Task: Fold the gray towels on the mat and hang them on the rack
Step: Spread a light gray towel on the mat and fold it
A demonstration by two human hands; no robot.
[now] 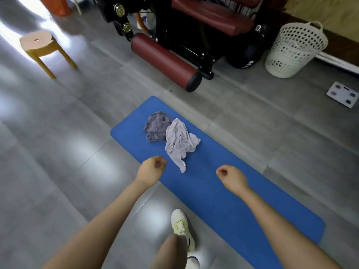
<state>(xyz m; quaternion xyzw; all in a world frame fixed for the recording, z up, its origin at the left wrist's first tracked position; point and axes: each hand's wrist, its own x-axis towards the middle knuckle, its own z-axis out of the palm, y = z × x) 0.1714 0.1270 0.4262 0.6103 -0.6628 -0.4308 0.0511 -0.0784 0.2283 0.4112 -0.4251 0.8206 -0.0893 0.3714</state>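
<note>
Mat (pixel 213 193), blue, was laid diagonally on the gray tiled floor (pixel 64 152). Its left long edge was seen passing under the left hand (pixel 152 167); its rounded far end lay beyond both hands, past the towels. Open floor was noted well to the left of the left hand and to the right of the right hand (pixel 232 176). A bare stretch of mat was recorded under and behind the right hand.

Both hands were held out over the mat, apart from each other, fingers curled into fists, nothing held and nothing touched.

The light gray towel (pixel 179 141) was found crumpled on the mat just ahead of the hands, its trailing corner nearest the left hand but apart from it. The dark gray towel (pixel 155 126) was bunched beyond it, partly overlapped by the light one.

Farther ahead, an exercise machine (pixel 204 26) with a red roller pad (pixel 165 61) was noted; a white basket (pixel 295 49) and a scale (pixel 342 94) lay ahead-right, a stool (pixel 37 44) ahead-left. One shoe (pixel 181 228) was planted on the floor behind the hands.
</note>
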